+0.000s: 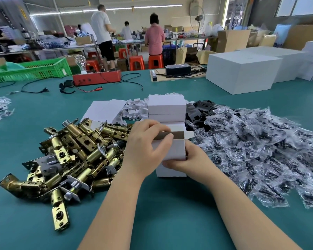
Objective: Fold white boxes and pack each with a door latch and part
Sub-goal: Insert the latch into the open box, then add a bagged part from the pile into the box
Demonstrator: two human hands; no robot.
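We see both hands on one small white box [170, 150], held up just above the teal table [152, 204]. Landmark: this box. Left hand [145, 147] wraps its left side, fingers curled over the top edge, thumb tip at the open brown-lined mouth, so that grip is closed around the box. Right hand [186, 159] comes in from the lower right, fingers curled under and pinching the bottom near edge; also closed on the box. Box top is open, one flap sticking out to the right.

Directly under the box sits another white box [170, 172] on the table. Behind the box, a stack of closed white boxes [166, 107]. Behind and left of it, flat unfolded box blanks [105, 110] and a scatter of small white card inserts [134, 110]. Left of the box, a heap of brass door latches [76, 150], touching each other, close by the left wrist. Right of the box, a wide pile of clear bags with black parts [251, 150]; behind that, loose black plates [204, 107].

We cannot tell what is inside the held box.
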